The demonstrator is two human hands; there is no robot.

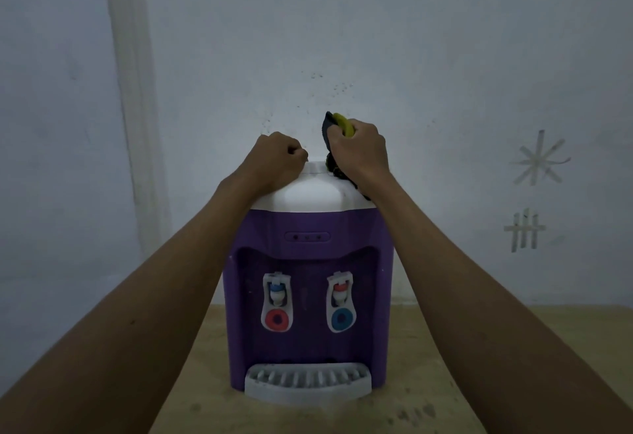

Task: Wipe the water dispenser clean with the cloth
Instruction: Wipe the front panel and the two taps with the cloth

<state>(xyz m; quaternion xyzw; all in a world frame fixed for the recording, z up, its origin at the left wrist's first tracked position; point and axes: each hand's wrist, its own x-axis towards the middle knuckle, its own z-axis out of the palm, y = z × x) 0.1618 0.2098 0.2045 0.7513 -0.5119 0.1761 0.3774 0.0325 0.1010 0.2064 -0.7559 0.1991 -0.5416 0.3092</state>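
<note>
Water dispenser (306, 296), purple body with white domed top (313, 193), stood upright on counter (428, 365) close against pale wall (376, 39), taps facing camera. Two taps in front recess: left tap (276, 301) with red disc, right tap (340, 301) with blue disc; grey drip tray (307, 384) at base, resting on counter. Row of small indicator lights (307, 237) above recess.

Right hand (359, 149) raised at right side of collar on dome, fingers (346, 128) curled tight and clamped on bunched cloth (334, 125), dark with yellow-green edge; loose tail of cloth hung below fist and lay against rim and right shoulder of dome. Bunched hold judged to give a firm pad for rubbing around narrow collar, where a flat cloth would slip.

Left hand (277, 163) set on left side of same collar, fingers curled together into a fist; whether pinching rim or merely pressing on it could not be told. Placement judged as bracing, to keep light dispenser from sliding or tipping back under wiping pressure.

Both forearms reached past either side of body. Work judged at top, early; purple sides, taps and tray apparently not yet wiped. Tape marks (537, 159) on wall to right.
</note>
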